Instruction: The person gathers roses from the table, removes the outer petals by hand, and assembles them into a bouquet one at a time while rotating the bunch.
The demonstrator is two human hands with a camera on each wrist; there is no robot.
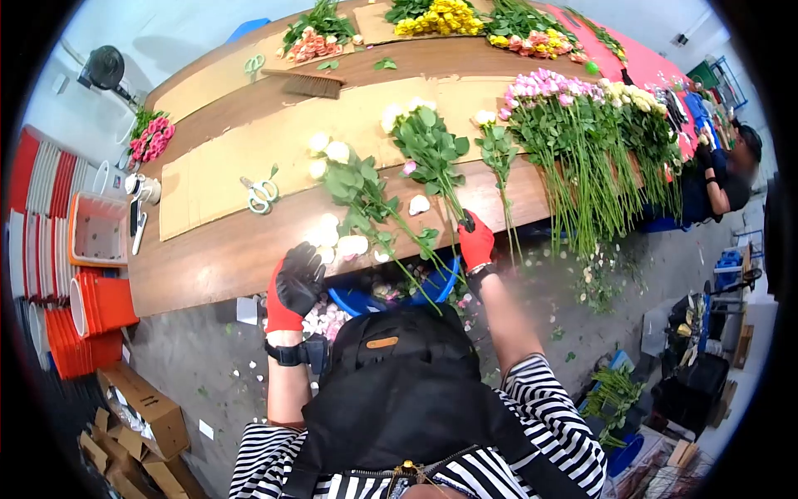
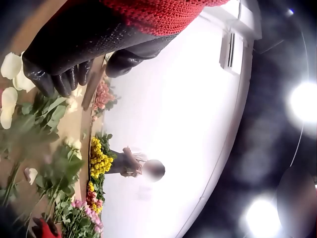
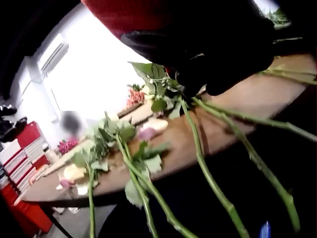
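My right hand (image 1: 476, 243), in a red and black glove, pinches the stems of a bunch of white roses (image 1: 428, 137) at the table's front edge. Its dark fingers (image 3: 218, 74) curl over the green stems (image 3: 237, 134) in the right wrist view. My left hand (image 1: 298, 287), gloved alike, is beside loose white petals (image 1: 332, 237) at the table edge. Its fingers (image 2: 59, 82) bend loosely with the thumb apart and nothing between them. Between the hands lies another bunch of white roses (image 1: 337, 152), its stems reaching over the edge.
A blue tub (image 1: 357, 303) stands below the table edge. Scissors (image 1: 263, 195) and a brush (image 1: 312, 83) lie on the table (image 1: 199, 266). Pink roses (image 1: 553, 87) with long stems lie to the right. Orange crates (image 1: 104, 301) stand at left; another person (image 1: 731, 170) is at far right.
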